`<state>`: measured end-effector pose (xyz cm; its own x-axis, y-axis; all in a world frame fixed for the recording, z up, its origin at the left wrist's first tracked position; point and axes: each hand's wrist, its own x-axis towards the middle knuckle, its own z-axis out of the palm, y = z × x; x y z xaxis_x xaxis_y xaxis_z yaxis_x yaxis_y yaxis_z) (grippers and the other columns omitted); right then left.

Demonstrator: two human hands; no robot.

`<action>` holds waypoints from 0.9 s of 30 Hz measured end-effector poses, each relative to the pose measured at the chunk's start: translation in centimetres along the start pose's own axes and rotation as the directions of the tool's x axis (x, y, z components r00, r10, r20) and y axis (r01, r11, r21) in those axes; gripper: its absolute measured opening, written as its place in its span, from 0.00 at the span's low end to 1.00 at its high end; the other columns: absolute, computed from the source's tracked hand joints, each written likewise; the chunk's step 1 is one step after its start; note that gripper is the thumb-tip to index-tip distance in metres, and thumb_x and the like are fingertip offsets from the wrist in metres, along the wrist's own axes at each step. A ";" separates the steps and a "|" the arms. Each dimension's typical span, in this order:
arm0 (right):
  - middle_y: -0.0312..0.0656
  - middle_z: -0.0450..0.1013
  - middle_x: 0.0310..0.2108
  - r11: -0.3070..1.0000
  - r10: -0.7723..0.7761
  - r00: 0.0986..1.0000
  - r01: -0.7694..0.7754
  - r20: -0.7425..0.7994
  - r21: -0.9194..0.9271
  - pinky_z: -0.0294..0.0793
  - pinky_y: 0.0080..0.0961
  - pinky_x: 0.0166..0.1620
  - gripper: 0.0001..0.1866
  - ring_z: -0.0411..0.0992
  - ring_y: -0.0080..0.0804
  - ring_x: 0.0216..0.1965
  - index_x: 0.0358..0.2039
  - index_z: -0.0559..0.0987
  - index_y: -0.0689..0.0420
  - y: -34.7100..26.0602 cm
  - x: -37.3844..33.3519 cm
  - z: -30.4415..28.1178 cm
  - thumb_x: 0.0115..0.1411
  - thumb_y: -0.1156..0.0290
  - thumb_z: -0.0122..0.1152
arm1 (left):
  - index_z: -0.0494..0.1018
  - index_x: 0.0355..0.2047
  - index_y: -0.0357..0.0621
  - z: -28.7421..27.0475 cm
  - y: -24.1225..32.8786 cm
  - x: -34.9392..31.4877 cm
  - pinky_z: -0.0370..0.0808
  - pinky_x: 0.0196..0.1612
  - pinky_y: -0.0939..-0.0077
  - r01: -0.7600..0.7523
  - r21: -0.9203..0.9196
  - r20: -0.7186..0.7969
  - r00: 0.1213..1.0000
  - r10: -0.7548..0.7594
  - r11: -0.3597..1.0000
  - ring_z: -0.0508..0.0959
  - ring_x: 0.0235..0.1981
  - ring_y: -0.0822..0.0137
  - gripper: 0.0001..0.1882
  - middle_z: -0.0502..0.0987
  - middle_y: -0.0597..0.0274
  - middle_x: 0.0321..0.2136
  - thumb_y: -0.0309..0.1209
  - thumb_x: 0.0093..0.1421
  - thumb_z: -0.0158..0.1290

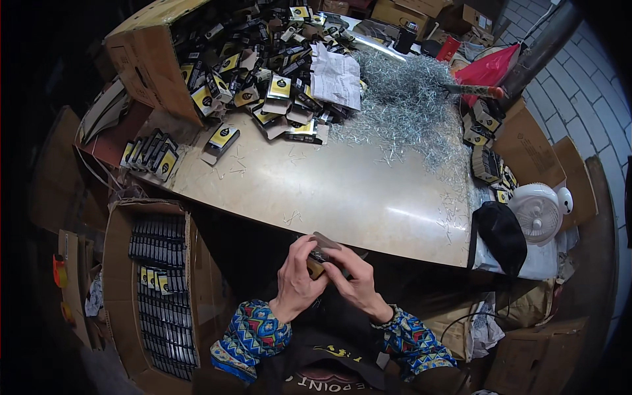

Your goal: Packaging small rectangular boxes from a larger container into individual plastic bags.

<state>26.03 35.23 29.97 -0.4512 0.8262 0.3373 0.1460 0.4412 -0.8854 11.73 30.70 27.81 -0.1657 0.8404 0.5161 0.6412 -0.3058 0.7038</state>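
The left hand (296, 280) and right hand (357, 278) hold a small flap-topped carton (316, 268) between them, just off the counter's (316, 191) near edge. Their fingers (345, 257) grip it from both sides, hiding most of it. The step in hand looks like filling or closing this carton; whether it is full I cannot tell. Behind lies a heap of thin silvery metal pins (411, 105), beside many loose small cartons (279, 86). The next move probably calls for a steady left grip while the right fingers work the flap.

Pale table (316, 184) with small boxes (278, 86), metal pins (411, 108)
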 end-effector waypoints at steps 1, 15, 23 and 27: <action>0.55 0.74 0.48 1.000 -0.001 1.000 0.001 0.000 0.001 0.77 0.29 0.46 0.16 0.77 0.46 0.44 0.48 0.78 0.62 0.1 -0.1 0.0 0.58 0.78 0.63 | 0.57 0.59 0.42 0.1 0.3 -0.1 0.77 0.47 0.59 0.051 -0.055 -0.006 0.999 -0.052 0.997 0.75 0.48 0.43 0.39 0.69 0.42 0.51 0.31 0.51 0.65; 0.38 0.78 0.33 0.961 0.270 0.961 -0.265 -0.065 0.077 0.72 0.14 0.37 0.09 0.73 0.16 0.33 0.41 0.80 0.66 -0.8 0.5 -1.2 0.63 0.75 0.61 | 0.49 0.65 0.40 0.3 0.6 -0.2 0.73 0.52 0.56 0.066 -0.085 0.080 0.995 -0.059 0.994 0.71 0.52 0.41 0.49 0.66 0.41 0.55 0.27 0.47 0.66; 0.39 0.77 0.23 0.967 0.253 0.966 -0.251 0.045 -0.046 0.73 0.20 0.30 0.07 0.73 0.18 0.25 0.37 0.81 0.64 -1.9 2.3 -2.5 0.62 0.75 0.61 | 0.47 0.66 0.40 0.3 0.7 -0.4 0.72 0.53 0.57 0.041 -0.117 0.142 0.990 -0.025 0.992 0.70 0.53 0.43 0.51 0.63 0.42 0.58 0.27 0.46 0.66; 0.51 0.75 0.23 0.934 0.047 0.993 -0.084 -0.112 -0.346 0.73 0.25 0.28 0.09 0.75 0.34 0.22 0.39 0.81 0.63 0.1 2.8 -4.0 0.61 0.72 0.61 | 0.46 0.66 0.39 0.0 1.3 0.5 0.71 0.54 0.59 0.038 -0.018 0.090 0.995 -0.037 0.999 0.70 0.53 0.44 0.52 0.65 0.42 0.55 0.25 0.46 0.67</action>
<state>28.26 39.02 32.09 -0.3419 0.8802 0.3291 0.4790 0.4646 -0.7448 12.45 30.74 28.97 -0.1211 0.8878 0.4440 0.6206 -0.2814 0.7319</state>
